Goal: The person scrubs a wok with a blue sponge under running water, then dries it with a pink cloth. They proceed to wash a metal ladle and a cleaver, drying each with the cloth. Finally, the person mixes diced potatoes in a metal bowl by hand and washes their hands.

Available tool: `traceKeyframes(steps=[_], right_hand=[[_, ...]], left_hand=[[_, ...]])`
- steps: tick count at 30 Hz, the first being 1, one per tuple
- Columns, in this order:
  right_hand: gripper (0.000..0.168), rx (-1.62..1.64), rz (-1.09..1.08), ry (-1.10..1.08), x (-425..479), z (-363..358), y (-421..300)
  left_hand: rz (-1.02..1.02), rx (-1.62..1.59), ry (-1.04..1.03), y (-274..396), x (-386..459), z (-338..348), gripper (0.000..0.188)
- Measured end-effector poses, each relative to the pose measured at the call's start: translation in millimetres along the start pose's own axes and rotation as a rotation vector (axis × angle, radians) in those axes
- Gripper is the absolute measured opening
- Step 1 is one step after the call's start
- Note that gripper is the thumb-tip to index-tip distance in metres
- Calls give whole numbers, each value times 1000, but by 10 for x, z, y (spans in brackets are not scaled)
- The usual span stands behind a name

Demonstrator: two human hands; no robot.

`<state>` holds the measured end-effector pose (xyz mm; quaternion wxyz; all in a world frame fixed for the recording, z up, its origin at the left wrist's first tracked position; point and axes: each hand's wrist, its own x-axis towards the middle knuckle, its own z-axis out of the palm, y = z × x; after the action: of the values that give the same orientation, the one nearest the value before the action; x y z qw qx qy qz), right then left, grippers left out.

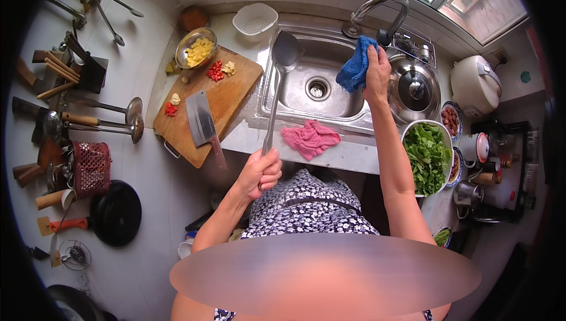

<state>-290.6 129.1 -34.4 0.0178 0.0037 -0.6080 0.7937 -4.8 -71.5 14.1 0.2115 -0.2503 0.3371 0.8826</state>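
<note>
My left hand is closed round the handle end of a metal wok spatula, whose dark blade points away from me over the left rim of the steel sink. At the sink's right side, beneath the curved faucet, my right hand grips a blue cloth. The cloth hangs over the basin and does not touch the spatula. A crumpled pink cloth lies on the counter edge in front of the sink.
Left of the sink, a wooden cutting board holds a cleaver, chopped red and pale pieces and a metal bowl of yellow chunks. To the right are a lidded pot, a white basin of leafy greens and a rice cooker.
</note>
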Motion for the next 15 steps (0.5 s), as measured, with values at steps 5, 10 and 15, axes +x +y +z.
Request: traceKeyframes(steps=[5,10,15], right_hand=[[39,-46,-129,-171,-826,466,-255],[36,-286,-603,-687,-1343,804,-254],[32,-323,-707,-613,-1082,867,-175]], left_hand=[[-95,-388,-216,69,135,79,21],[-229,-422,-220,149,157,339,16],[-214,-311,-225,175,20,455,10]])
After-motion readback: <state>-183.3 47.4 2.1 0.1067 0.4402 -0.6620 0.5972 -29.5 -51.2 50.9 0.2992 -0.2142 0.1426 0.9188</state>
